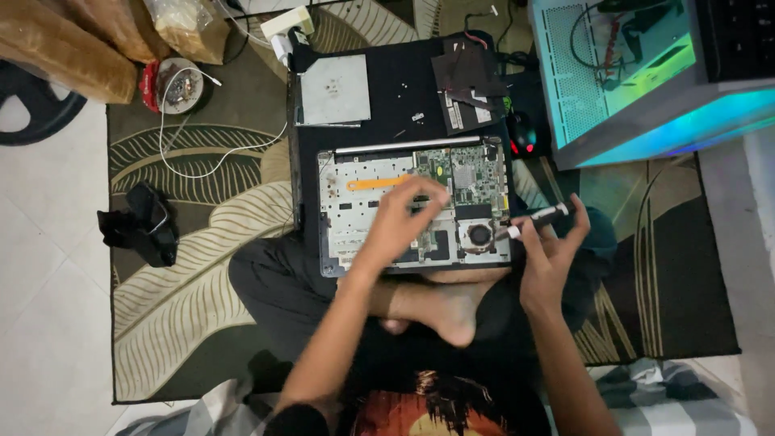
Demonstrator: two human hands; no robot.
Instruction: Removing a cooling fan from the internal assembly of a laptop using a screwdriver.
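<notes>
We're sitting cross-legged on a leaf-patterned rug with one opened laptop in the middle of the frame, its bottom cover off so the circuit board and one round cooling fan show. Our left hand is down on the laptop's insides, fingers curled and bunched together over the board — whether it's pinching something tiny we can't tell, the fingertips hide it. Our right hand sits just right of the laptop's lower right corner, fingers wrapped loosely around one black screwdriver, whose tip points left toward the fan.

Above the laptop, on the same dark mat, lies one flat grey drive at upper centre-left and one dark removed cover panel to its right. One black mouse with a red light sits just right of the mat. Top right of the frame there's one white computer case glowing cyan. Over on the left: one white cable looping across the rug, one round tin of small parts at upper left, and one black pouch at middle left.
</notes>
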